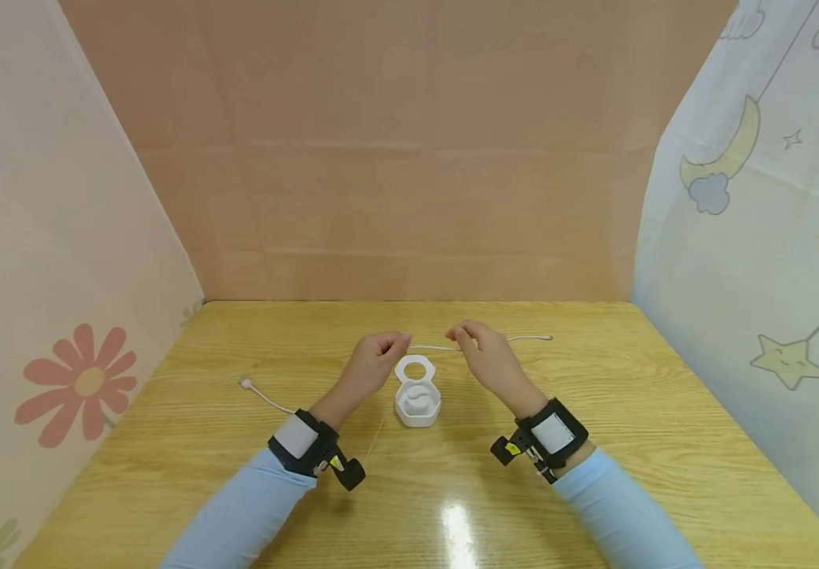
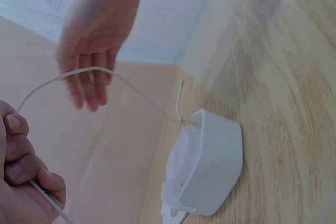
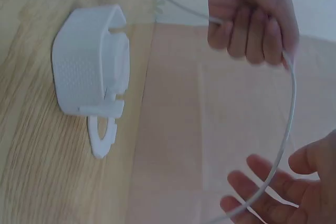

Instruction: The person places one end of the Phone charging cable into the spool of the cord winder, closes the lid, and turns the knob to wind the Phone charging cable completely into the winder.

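Note:
A thin white cable (image 1: 431, 347) stretches between my two hands above a small white box (image 1: 417, 405) whose ring-shaped lid (image 1: 415, 369) is flipped open toward the back. My left hand (image 1: 381, 352) grips the cable in curled fingers (image 2: 21, 177), just left of the box. My right hand (image 1: 477, 344) is just right of it; its fingers (image 3: 252, 182) are spread, and the cable (image 3: 289, 114) runs loosely across them. One cable end (image 1: 246, 384) lies on the table at the left. The other end (image 1: 547, 337) lies at the right.
The wooden table (image 1: 594, 474) is walled in by a cardboard back panel (image 1: 409, 158) and by printed cloth at the left (image 1: 39, 276) and right (image 1: 758, 276). Both wrists wear black camera straps.

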